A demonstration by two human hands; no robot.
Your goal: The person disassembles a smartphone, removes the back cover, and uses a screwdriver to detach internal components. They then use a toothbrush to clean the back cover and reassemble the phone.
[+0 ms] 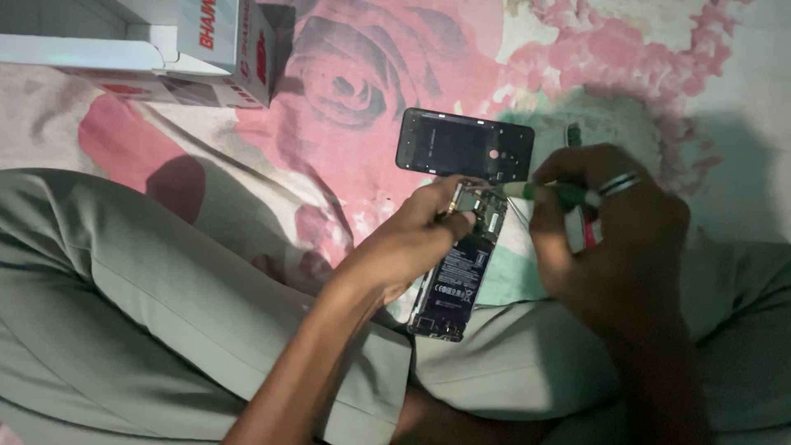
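Phone lies opened, back off, across lap and floral sheet. Left hand clamps its upper edge, steadying the board. Right hand closes around green screwdriver, tip toward the top. Removed back cover lies just above, clear of the hands.

The left hand hides the opened phone's left edge.
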